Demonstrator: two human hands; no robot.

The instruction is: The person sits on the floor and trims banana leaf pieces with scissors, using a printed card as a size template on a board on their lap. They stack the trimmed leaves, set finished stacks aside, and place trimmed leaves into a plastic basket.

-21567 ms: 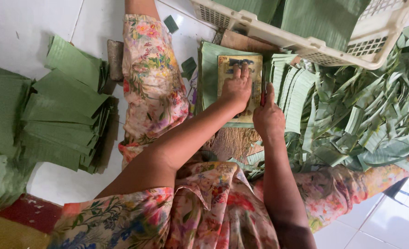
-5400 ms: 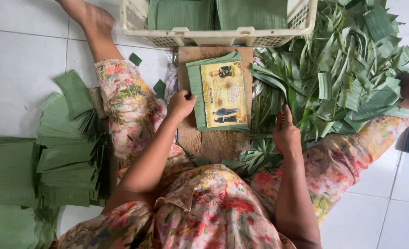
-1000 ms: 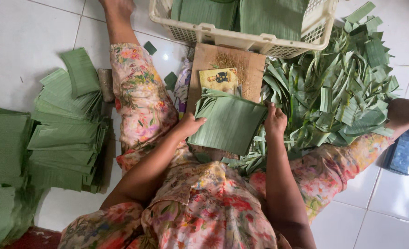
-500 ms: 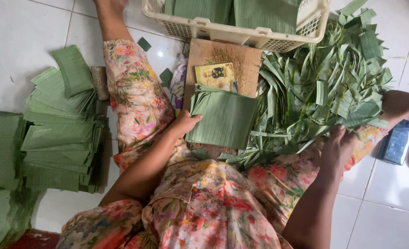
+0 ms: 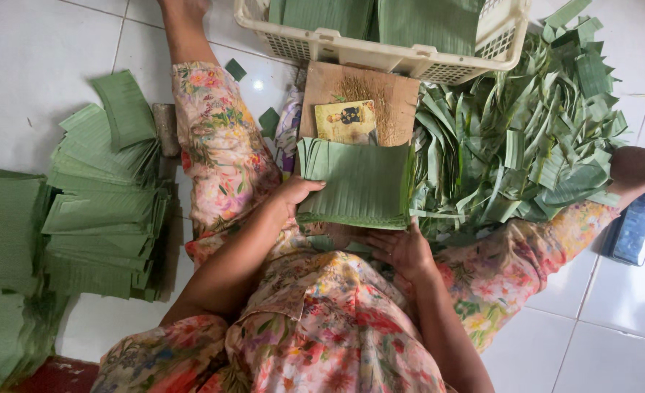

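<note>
Leaf stack between 2 hands

The left hand (image 5: 298,195) gripped the leaf stack (image 5: 355,182) at its left edge; the right hand (image 5: 404,251) lay open, fingers spread, just below it.

- A small rectangular card or packet (image 5: 345,121) lay on the brown wooden board (image 5: 359,98), just below the cream plastic basket (image 5: 380,54). Its face was yellow-green with a dark printed picture in the middle. Its lower edge was touched or slightly covered by the stack of cut green leaf sheets (image 5: 359,183).
- A dark rectangular device with a bluish, glossy face (image 5: 634,229), possibly a phone screen, lay on the white tiled floor (image 5: 599,342) at the right edge, just beside the person's foot. Whether the screen was lit could not be told.
</note>
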